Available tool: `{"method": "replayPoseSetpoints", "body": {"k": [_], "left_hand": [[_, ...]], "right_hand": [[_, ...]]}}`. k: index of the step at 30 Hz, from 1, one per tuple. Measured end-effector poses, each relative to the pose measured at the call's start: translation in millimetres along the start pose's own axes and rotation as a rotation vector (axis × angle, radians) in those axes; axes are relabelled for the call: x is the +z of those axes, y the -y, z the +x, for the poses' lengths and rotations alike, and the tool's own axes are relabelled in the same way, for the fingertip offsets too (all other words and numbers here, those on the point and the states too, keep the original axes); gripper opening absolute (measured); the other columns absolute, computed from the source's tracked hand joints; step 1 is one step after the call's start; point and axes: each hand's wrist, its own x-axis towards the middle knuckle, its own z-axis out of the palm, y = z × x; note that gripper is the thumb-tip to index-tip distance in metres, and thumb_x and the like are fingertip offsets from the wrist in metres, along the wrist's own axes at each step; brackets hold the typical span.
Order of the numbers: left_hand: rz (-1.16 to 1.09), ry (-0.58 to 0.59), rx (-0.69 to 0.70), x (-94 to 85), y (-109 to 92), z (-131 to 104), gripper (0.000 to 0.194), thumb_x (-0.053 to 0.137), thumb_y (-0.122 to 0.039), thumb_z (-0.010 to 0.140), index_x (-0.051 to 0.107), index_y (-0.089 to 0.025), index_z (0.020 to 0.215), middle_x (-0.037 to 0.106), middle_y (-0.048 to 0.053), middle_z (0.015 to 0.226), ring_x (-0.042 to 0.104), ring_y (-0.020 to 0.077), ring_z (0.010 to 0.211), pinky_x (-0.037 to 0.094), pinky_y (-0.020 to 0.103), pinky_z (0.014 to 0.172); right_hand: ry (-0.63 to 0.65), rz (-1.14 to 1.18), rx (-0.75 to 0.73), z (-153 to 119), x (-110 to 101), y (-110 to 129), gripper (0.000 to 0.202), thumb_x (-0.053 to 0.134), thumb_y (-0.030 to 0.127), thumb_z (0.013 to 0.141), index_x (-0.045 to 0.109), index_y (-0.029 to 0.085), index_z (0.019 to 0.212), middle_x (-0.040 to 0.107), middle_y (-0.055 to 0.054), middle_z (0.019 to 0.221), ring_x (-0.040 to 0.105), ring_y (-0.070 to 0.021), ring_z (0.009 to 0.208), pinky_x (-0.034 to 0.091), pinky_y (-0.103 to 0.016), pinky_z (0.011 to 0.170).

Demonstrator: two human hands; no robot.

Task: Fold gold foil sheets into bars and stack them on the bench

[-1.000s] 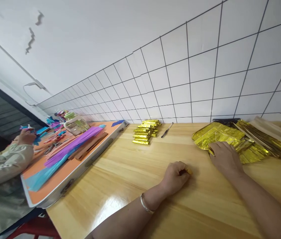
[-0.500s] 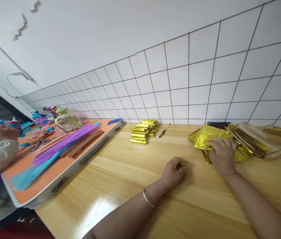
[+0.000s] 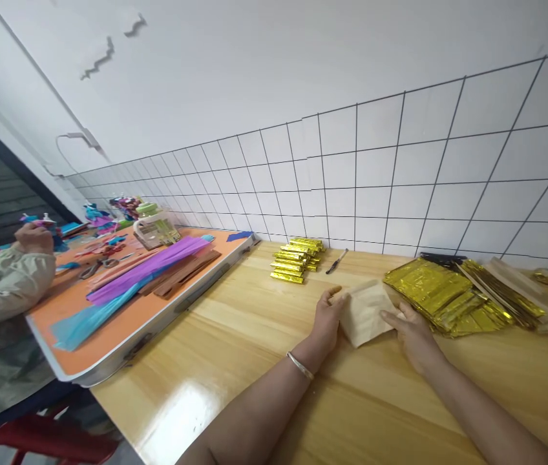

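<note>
Between my two hands is a square sheet of paper, its plain tan side facing up. My left hand, with a silver bangle at the wrist, grips its left edge. The right edge is pinched by my right hand, thumb on top. To the right of the sheet lies a spread pile of gold foil paper. Several rolled gold foil tubes are stacked beyond my left hand, with a pen beside them.
On the left, an orange-topped table carries purple, blue and brown crepe paper, scissors and a clear plastic container. Someone's sleeve reaches over its far side. A gridded white wall borders the wooden table.
My right hand has brought a sheet from the gold pile toward my left hand, and both now hold it, tan side up. The view has shifted slightly.
</note>
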Motion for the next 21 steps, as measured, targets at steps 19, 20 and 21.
{"method": "replayPoseSetpoints", "body": {"k": [19,20,21], "left_hand": [[0.779,0.605,0.45,-40.7,-38.9,3.8,0.058,0.075,-0.034,0.062,0.054,-0.027,0.117,0.055,0.006,0.12,0.045,0.0235,0.117,0.029,0.038,0.102],[0.862,0.708,0.5,-43.5,-38.8,1.3,0.064,0.074,-0.038,0.063,0.051,-0.027,0.121,0.053,0.007,0.124,0.043,0.0243,0.119,0.028,0.039,0.103],[0.922,0.754,0.529,-46.0,-37.5,0.0,0.065,0.073,-0.04,0.064,0.05,-0.026,0.123,0.052,0.007,0.126,0.043,0.0244,0.12,0.027,0.039,0.103]], "right_hand": [[0.016,-0.961,-0.296,13.2,-31.7,-23.9,0.03,0.047,0.04,0.082,0.065,0.03,0.104,0.069,-0.002,0.092,0.063,-0.0246,0.083,0.047,-0.039,0.073],[0.017,-0.948,-0.295,14.9,-32.1,-24.3,0.029,0.047,0.041,0.082,0.066,0.029,0.102,0.069,-0.002,0.095,0.062,-0.0248,0.087,0.047,-0.039,0.076],[0.014,-0.93,-0.292,16.4,-32.3,-24.3,0.03,0.047,0.041,0.082,0.066,0.028,0.102,0.069,-0.002,0.099,0.061,-0.0249,0.091,0.046,-0.04,0.08]]}}
